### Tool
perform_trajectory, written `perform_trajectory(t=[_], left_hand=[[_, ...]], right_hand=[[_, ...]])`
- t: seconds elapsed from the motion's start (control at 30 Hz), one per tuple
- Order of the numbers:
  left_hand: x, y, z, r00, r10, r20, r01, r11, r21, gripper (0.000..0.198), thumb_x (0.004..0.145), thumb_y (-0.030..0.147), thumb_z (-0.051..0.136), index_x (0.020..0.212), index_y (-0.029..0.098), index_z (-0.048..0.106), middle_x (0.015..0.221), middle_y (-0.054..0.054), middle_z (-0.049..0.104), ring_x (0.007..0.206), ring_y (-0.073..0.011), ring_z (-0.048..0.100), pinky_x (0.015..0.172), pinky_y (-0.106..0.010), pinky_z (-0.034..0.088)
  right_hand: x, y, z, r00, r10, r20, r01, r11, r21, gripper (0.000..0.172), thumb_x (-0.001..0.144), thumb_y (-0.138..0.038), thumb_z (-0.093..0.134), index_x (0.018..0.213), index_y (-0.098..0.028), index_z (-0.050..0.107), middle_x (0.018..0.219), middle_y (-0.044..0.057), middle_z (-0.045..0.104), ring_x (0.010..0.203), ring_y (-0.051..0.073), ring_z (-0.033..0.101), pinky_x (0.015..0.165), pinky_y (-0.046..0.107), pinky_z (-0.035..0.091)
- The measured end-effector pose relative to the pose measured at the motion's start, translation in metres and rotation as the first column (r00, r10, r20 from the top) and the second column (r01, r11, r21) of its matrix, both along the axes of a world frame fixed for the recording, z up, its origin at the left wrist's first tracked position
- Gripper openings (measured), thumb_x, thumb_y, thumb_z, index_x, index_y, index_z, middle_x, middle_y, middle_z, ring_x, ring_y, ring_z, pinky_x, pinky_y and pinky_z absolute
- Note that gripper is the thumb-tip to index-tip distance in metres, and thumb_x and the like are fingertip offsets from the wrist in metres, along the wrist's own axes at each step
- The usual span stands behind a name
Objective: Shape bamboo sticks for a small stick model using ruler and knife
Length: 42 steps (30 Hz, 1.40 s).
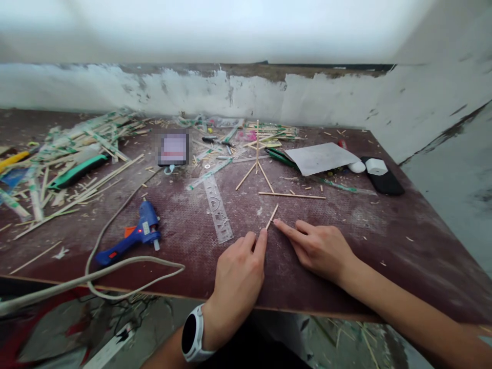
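Observation:
My left hand (238, 269) rests on the dark red table (384, 246), index finger stretched out, its tip at the near end of a short wooden stick (272, 216). My right hand (317, 248) lies flat beside it, its index fingertip also touching the stick's near end. The stick lies flat, slanting away to the right. Just beyond stands a small tripod of glued sticks (257, 166) with one upright stick, and a long stick (292, 195) lies to its right. A white watch (192, 335) is on my left wrist.
A blue glue gun (132, 236) with a white cord (115, 269) lies at the left. A clear ruler (217, 207) lies centre. Heaped sticks and wrappers (73, 159) fill the left. A grey sheet (319, 158), a black phone (382, 177) and pliers (219, 141) are further back.

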<state>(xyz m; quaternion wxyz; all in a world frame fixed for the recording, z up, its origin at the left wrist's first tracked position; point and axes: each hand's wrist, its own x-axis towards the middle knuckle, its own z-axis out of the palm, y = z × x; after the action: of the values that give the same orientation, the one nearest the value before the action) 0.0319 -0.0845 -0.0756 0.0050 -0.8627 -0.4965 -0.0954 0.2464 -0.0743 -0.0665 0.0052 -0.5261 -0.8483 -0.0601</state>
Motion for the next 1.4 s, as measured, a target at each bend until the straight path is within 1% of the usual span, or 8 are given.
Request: perform_trajectory(t=[0.13, 0.4, 0.53, 0.67, 0.87, 1.03, 1.13, 1.4], left_hand=[[0.000, 0.000, 0.000, 1.000, -0.007, 0.009, 0.007, 1.000, 0.001, 0.047, 0.094, 0.004, 0.057, 0.139, 0.015, 0.059, 0.093, -0.003, 0.065, 0.080, -0.0173, 0.063, 0.073, -0.028, 0.054], [0.002, 0.000, 0.003, 0.999, -0.015, -0.030, 0.015, 1.000, -0.016, 0.049, 0.092, 0.004, 0.058, 0.140, 0.014, 0.058, 0.093, -0.003, 0.063, 0.080, -0.0186, 0.063, 0.072, -0.030, 0.055], [0.002, 0.000, 0.003, 1.000, -0.002, -0.027, 0.002, 1.000, -0.023, 0.047, 0.093, 0.004, 0.057, 0.139, 0.015, 0.058, 0.094, -0.003, 0.063, 0.082, -0.0177, 0.063, 0.074, -0.028, 0.055], [0.002, 0.000, 0.002, 0.999, 0.034, -0.025, -0.035, 0.999, -0.005, 0.042, 0.095, 0.006, 0.056, 0.136, 0.016, 0.059, 0.096, -0.004, 0.062, 0.080, -0.0170, 0.064, 0.071, -0.027, 0.054], [0.004, 0.000, 0.001, 0.999, 0.034, -0.028, -0.033, 0.999, 0.012, 0.045, 0.093, 0.004, 0.057, 0.137, 0.014, 0.059, 0.103, -0.005, 0.063, 0.080, -0.0167, 0.064, 0.069, -0.026, 0.054], [0.003, 0.001, 0.002, 1.000, 0.027, -0.013, -0.027, 1.000, 0.002, 0.050, 0.092, 0.003, 0.058, 0.140, 0.015, 0.057, 0.105, -0.006, 0.063, 0.079, -0.0168, 0.064, 0.068, -0.027, 0.054], [0.002, 0.000, 0.002, 0.999, 0.026, -0.022, -0.026, 1.000, -0.010, 0.049, 0.093, 0.004, 0.058, 0.140, 0.015, 0.057, 0.104, -0.005, 0.063, 0.080, -0.0169, 0.065, 0.070, -0.027, 0.055], [0.003, -0.001, 0.003, 1.000, 0.010, -0.013, -0.010, 1.000, -0.008, 0.043, 0.096, 0.008, 0.058, 0.139, 0.014, 0.059, 0.103, -0.006, 0.063, 0.079, -0.0181, 0.065, 0.070, -0.030, 0.056]], right_hand=[[0.000, 0.000, 0.000, 1.000, 0.007, 0.027, -0.007, 1.000, -0.004, 0.057, 0.095, -0.024, 0.053, 0.151, -0.033, 0.053, 0.094, 0.003, 0.075, 0.058, 0.013, 0.063, 0.052, 0.030, 0.025], [0.000, 0.002, 0.010, 0.996, 0.040, 0.075, -0.035, 0.998, -0.061, 0.056, 0.093, -0.022, 0.056, 0.148, -0.032, 0.057, 0.092, 0.004, 0.075, 0.060, 0.015, 0.065, 0.054, 0.032, 0.026], [0.003, 0.003, 0.005, 0.999, 0.025, 0.038, -0.024, 0.999, -0.021, 0.052, 0.097, -0.025, 0.053, 0.148, -0.033, 0.057, 0.093, 0.004, 0.075, 0.059, 0.014, 0.064, 0.054, 0.031, 0.026], [0.005, 0.004, 0.000, 0.999, 0.021, -0.024, -0.021, 1.000, 0.009, 0.052, 0.097, -0.024, 0.052, 0.148, -0.034, 0.057, 0.090, 0.001, 0.075, 0.060, 0.013, 0.063, 0.054, 0.030, 0.026], [0.002, 0.005, 0.000, 0.999, 0.032, -0.012, -0.032, 0.999, 0.036, 0.053, 0.095, -0.022, 0.054, 0.147, -0.034, 0.059, 0.088, 0.001, 0.074, 0.057, 0.013, 0.061, 0.053, 0.031, 0.024], [0.003, 0.004, -0.002, 0.999, 0.036, -0.023, -0.035, 0.998, 0.055, 0.051, 0.098, -0.024, 0.052, 0.147, -0.033, 0.058, 0.088, 0.000, 0.074, 0.057, 0.013, 0.063, 0.054, 0.032, 0.025], [0.004, 0.004, -0.003, 0.999, 0.036, -0.017, -0.035, 0.998, 0.050, 0.051, 0.098, -0.024, 0.051, 0.148, -0.033, 0.058, 0.088, 0.001, 0.074, 0.057, 0.013, 0.062, 0.054, 0.032, 0.025], [0.000, 0.004, 0.007, 0.999, 0.019, 0.046, -0.018, 1.000, -0.003, 0.054, 0.093, -0.023, 0.056, 0.146, -0.034, 0.059, 0.090, 0.002, 0.075, 0.057, 0.014, 0.063, 0.054, 0.032, 0.022]])
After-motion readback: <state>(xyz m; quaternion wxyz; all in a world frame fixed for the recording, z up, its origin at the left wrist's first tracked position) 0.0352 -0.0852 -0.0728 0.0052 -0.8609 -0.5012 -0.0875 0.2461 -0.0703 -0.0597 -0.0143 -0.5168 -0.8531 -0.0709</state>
